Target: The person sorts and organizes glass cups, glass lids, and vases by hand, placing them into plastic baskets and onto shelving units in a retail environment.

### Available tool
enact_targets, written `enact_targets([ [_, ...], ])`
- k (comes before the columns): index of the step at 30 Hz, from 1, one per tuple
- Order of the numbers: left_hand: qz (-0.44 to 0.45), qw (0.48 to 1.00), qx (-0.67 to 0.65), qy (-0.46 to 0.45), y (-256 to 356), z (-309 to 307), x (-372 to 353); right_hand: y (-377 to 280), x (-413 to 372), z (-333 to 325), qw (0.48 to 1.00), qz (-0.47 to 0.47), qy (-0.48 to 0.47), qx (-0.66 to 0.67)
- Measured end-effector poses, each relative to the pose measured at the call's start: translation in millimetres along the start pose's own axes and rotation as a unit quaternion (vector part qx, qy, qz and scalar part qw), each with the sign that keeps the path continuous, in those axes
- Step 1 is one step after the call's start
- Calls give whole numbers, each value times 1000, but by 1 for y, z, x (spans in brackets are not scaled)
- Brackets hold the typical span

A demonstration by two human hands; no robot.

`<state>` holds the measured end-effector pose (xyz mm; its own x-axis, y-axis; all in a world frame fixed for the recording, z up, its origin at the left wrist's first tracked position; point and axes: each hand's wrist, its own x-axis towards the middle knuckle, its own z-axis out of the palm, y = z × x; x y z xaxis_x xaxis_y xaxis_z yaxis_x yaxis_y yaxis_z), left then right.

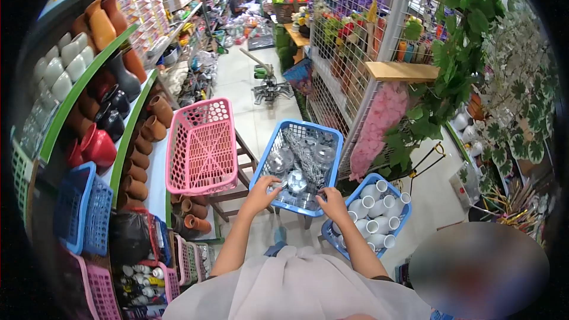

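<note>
A blue basket (337, 160) stands in front of me, holding clear glass pieces (297, 181) and a silvery, sprig-like bundle (307, 155). My left hand (261, 194) is at the basket's near left corner, its fingers curved over the rim. At the near right corner is my right hand (332, 202), with its fingers bent at the rim. Whether either hand grips the rim or only touches it is too small to tell. Left of the blue basket, a pink basket (230, 142) with nothing in it rests on a dark wooden stand.
A second blue basket (405, 198) with white vases stands low at the right. Shelves with clay pots (137, 173) and vases line the left. A wire rack (355, 53) and hanging leaves (415, 124) stand on the right. A person (238, 1) is far back.
</note>
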<state>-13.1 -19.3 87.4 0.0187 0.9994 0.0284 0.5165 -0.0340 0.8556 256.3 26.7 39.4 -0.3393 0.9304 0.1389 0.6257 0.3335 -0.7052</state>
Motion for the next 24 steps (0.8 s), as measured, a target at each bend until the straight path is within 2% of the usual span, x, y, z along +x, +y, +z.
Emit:
enact_targets([
  [2,78,987,99,99,-23,8,27,3,15,6,996,29,9,-88],
  [4,55,985,123,108,-47,13,54,16,29,16,993,39,3,-111],
  [6,58,976,161,137,-62,17,77,10,39,20,980,104,-65,-155],
  [7,62,976,160,132,-71,19,88,9,44,24,972,107,-55,-200],
  [11,53,966,233,93,-87,16,122,10,55,35,964,137,-19,-227],
  [14,77,959,264,74,-96,15,141,17,59,40,966,188,2,-179],
  [16,37,958,284,-20,-97,13,152,19,60,38,976,199,75,-54],
  [18,57,956,288,-17,-93,14,157,22,58,30,972,220,63,-45],
  [20,112,953,283,-20,-86,19,157,25,55,23,968,244,49,-35],
  [21,172,948,266,-7,-81,24,154,29,52,24,971,230,66,-1],
  [22,174,949,265,-12,-76,30,151,32,50,25,973,214,83,34],
  [24,243,936,253,-35,-69,43,145,36,48,29,973,192,119,49],
])
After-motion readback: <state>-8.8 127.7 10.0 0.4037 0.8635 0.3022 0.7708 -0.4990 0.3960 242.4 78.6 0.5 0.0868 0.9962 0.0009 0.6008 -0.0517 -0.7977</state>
